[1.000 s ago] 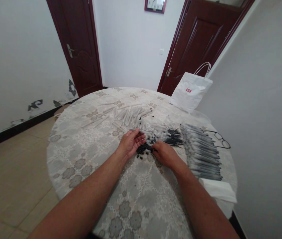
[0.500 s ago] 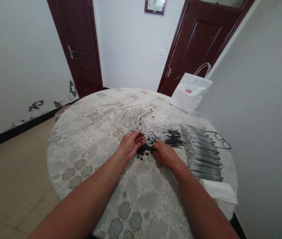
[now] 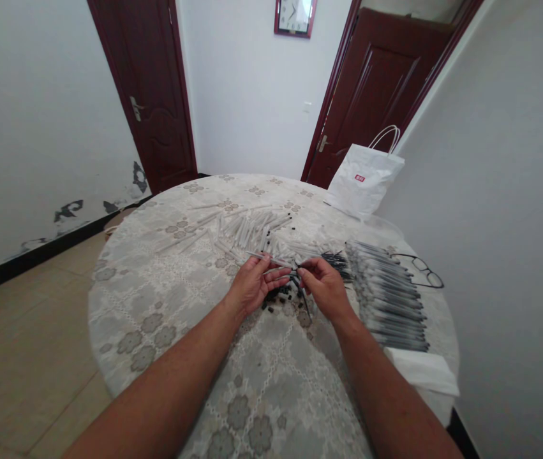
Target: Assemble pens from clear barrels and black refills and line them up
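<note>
My left hand (image 3: 251, 280) pinches a slim translucent pen barrel (image 3: 278, 261) between thumb and forefinger, its other fingers loosely curled. At the barrel's right end, my right hand (image 3: 321, 284) has thumb and forefinger closed on a small black pen plug, mostly hidden by the fingertips. Small black plugs (image 3: 271, 308) lie scattered under both hands. A thin dark stick (image 3: 306, 305) lies beneath my right fingers. Just beyond the hands is a loose heap of whitish pen barrels (image 3: 242, 228). Black-tipped thin refills (image 3: 335, 264) lie bunched beside my right hand.
A row of grey pens (image 3: 388, 296) lies at the right, with eyeglasses (image 3: 427, 274) beside it. A white paper bag (image 3: 365, 178) stands at the back right. A folded white cloth or paper (image 3: 422, 370) sits at the right edge of the round, cloth-covered table (image 3: 156, 370).
My right hand has risen from the black plugs to the right end of the barrel in my left hand. My left hand has stayed nearly in place, fingers slightly more extended.
</note>
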The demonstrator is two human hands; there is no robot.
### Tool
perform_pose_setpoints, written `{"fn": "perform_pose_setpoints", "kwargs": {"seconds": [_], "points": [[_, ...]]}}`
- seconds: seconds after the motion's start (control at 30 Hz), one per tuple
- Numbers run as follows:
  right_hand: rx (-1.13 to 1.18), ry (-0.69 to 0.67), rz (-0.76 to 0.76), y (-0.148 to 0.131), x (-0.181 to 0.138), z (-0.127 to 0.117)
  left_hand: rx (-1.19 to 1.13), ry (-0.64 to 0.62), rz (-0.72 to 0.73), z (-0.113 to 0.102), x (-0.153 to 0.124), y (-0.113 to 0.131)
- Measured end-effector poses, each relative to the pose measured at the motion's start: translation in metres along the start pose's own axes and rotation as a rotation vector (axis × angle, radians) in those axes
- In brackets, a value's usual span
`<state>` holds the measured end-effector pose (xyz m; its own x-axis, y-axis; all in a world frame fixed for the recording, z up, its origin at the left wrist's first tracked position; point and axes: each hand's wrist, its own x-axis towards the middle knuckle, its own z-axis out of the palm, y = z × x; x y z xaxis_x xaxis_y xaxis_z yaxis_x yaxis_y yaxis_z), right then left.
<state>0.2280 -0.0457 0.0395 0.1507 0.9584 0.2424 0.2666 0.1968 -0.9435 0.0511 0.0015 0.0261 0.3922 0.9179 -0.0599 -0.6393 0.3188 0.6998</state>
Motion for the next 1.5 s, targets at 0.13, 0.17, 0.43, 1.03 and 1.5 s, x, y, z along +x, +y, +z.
{"fn": "perform_pose_setpoints", "kwargs": {"seconds": [0.13, 0.17, 0.43, 1.03, 1.5], "points": [[0.118, 0.006, 0.021, 0.003, 0.001, 0.004, -0.01, -0.021, 0.018, 0.002, -0.002, 0.001], [0.128, -0.003, 0.026, 0.004, 0.001, 0.004, -0.012, -0.02, 0.021, 0.003, -0.002, 0.002], [0.158, -0.016, 0.073, 0.007, -0.001, 0.009, -0.018, -0.032, 0.029, 0.005, -0.004, 0.002], [0.118, 0.014, 0.041, 0.009, 0.001, 0.008, 0.03, -0.092, 0.041, 0.005, -0.005, 0.001], [-0.044, 0.067, -0.032, 0.009, -0.001, 0.007, 0.066, -0.065, 0.042, 0.002, -0.002, 0.0]]}}
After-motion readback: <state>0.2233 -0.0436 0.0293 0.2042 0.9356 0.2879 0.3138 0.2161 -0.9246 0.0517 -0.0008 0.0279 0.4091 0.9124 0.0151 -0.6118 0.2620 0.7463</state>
